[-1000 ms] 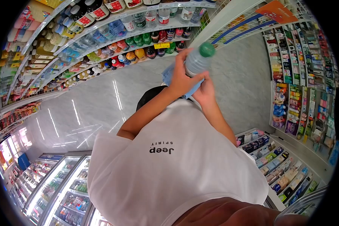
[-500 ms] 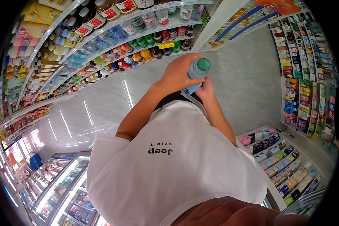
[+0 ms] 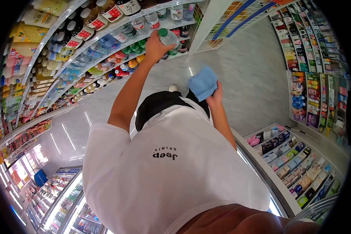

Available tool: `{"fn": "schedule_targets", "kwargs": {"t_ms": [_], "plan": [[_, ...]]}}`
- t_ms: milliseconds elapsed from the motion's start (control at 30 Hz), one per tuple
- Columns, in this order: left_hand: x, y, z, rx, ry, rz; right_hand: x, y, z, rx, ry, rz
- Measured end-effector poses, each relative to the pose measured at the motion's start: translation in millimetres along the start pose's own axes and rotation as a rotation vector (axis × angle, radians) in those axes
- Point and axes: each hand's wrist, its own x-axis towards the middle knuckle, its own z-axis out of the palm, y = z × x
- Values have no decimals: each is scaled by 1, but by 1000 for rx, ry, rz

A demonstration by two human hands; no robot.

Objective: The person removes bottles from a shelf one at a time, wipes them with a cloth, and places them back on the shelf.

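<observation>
My left hand (image 3: 156,47) reaches up to the drink shelf with its fingers wrapped round a clear plastic bottle (image 3: 170,40). The bottle has a green cap and is tilted in front of the shelf edge; whether its base touches the shelf I cannot tell. In front of my waist, my right hand (image 3: 215,94) grips a folded light-blue cloth (image 3: 203,83), which covers part of the fingers.
Shelves (image 3: 105,48) packed with bottled drinks curve along the left and top. A white wire-mesh rack (image 3: 218,27) stands beside them. Packaged goods fill shelves (image 3: 308,70) at far right and a low display (image 3: 288,160) below. Lit glass-door coolers (image 3: 62,202) are at lower left.
My left hand has carried the bottle up and left to the shelf, away from my right hand. The blue cloth, mostly hidden before, now shows fully in my right hand.
</observation>
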Motion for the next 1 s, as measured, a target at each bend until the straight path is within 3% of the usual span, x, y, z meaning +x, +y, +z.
{"fn": "schedule_targets", "kwargs": {"t_ms": [167, 567, 667, 1000], "plan": [[54, -36, 30, 98, 189, -14, -8, -18, -30, 37, 50, -72], [94, -54, 54, 207, 166, -178, -21, -32, -58, 122, 100, -100], [104, -63, 60, 251, 170, -48, -21, -37, -57, 121, 112, -116], [115, -71, 67, 421, 186, 19, -21, -53, -58, 130, 128, -172]]}}
